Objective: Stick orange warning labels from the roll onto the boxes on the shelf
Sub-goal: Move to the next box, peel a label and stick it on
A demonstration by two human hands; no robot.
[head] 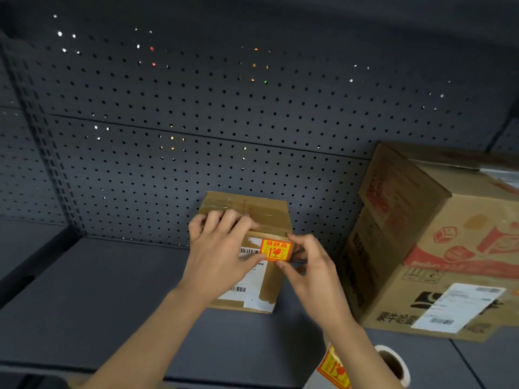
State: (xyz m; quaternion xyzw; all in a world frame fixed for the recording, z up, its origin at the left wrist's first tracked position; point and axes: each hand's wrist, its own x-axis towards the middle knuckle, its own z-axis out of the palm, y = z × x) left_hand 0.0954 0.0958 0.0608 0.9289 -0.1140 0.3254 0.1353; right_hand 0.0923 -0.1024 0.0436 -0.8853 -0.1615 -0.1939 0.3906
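Note:
A small taped cardboard box [269, 211] stands on the dark shelf against the pegboard. An orange warning label [275, 249] lies on the upper right of its front face, beside a white shipping label. My left hand [222, 248] grips the box over its top edge, with the thumb on the front just left of the orange label. My right hand [311, 265] pinches the label's right and lower edge at the box corner. The label roll [365, 369] lies on the shelf's front edge, partly behind my right forearm.
Two large printed cardboard boxes [438, 248] are stacked at the right, close to the small box. The grey shelf board [98, 304] stretches to the left. A perforated back panel [196, 122] closes the rear, with an upright post at the left.

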